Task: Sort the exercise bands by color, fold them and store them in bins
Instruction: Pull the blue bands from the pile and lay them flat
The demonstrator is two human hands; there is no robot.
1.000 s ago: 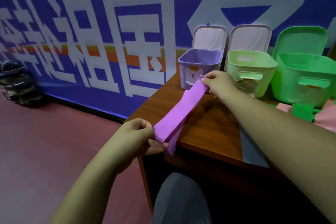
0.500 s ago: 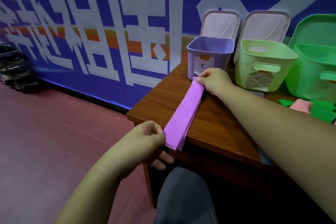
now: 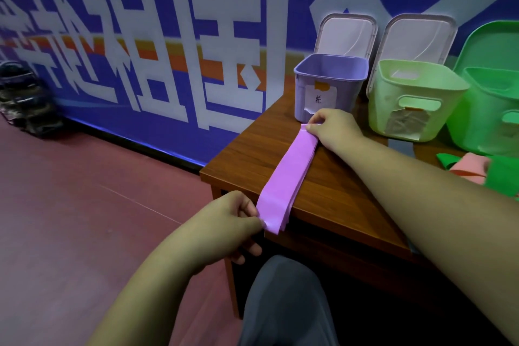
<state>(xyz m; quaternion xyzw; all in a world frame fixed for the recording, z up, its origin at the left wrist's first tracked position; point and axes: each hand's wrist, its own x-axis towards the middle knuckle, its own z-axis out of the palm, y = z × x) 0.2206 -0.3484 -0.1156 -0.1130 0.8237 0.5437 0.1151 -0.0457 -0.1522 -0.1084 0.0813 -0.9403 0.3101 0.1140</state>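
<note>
Two hands stretch a purple band (image 3: 286, 177) flat across a table (image 3: 337, 199) corner.

Head view: left hand (image 3: 233, 222) pinches the near end overhanging the edge; right hand (image 3: 334, 126) pinches the far end beside the purple bin (image 3: 328, 90). Open floor (image 3: 98, 219) lies left.

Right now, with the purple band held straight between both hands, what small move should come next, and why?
Probably the left hand carries its end forward onto the end the right hand pinches, folding the purple band in half: it lies straight along the wooden table, stretched out long, and the open purple bin stands just beyond.
</note>
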